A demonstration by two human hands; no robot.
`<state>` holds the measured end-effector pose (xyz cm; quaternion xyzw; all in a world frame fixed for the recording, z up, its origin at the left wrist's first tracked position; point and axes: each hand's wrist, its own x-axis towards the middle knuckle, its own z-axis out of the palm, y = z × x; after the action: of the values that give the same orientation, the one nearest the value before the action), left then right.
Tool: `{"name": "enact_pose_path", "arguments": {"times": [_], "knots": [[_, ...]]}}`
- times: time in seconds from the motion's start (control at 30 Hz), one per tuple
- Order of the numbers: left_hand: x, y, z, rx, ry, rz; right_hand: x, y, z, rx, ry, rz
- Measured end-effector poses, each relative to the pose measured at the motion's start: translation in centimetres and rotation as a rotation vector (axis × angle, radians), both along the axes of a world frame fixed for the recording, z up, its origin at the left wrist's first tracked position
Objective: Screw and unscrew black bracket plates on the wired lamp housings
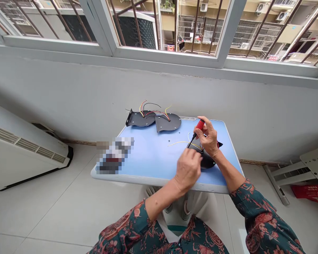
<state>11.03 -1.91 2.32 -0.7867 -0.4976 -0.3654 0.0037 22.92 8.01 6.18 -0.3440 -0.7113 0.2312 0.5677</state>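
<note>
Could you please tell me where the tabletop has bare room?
The blue rectangular tabletop is bare at its near middle, between the pixelated patch and the left hand. Crowded spots: around the right hand, red-handled screwdriver and rounded black plate; also the far-left edge, with two wired black plates.

No text I can read for sure from here. Pale marks on the red glossy bag (310, 193) at right, too small. Pinkish-red sign (273, 58) outside the window: lettering unreadable. Tiny mark on the white boxy floor-standing appliance (29, 151), illegible. Pixelated patch (116, 155) on the pale-blue rectangular desk (148, 160): can't tell.
</note>
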Motion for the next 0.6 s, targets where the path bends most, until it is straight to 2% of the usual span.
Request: {"name": "enact_pose_path", "arguments": {"times": [0.07,0.13,0.27,0.37,0.47,0.6], "knots": [[1.7,-0.8,-0.1,0.012,0.116,-0.117,0.1,-0.3,0.7,0.001,-0.072,0.023],[3.0,-0.6,-0.5,-0.003,0.202,-0.188,0.2,-0.5,1.3,-0.014,-0.136,0.015],[4.1,0.5,-1.9,-0.006,0.378,-0.207,0.2,-0.7,2.1,-0.032,-0.227,-0.034],[4.0,0.5,-2.6,0.022,0.495,-0.208,0.2,-0.8,2.5,-0.028,-0.285,-0.052],[2.1,0.0,-2.8,0.051,0.513,-0.305,0.3,-0.8,2.9,-0.008,-0.341,-0.055],[-3.6,-0.2,-2.5,0.078,0.386,-0.544,0.4,-0.8,2.9,0.074,-0.383,-0.117]]}}
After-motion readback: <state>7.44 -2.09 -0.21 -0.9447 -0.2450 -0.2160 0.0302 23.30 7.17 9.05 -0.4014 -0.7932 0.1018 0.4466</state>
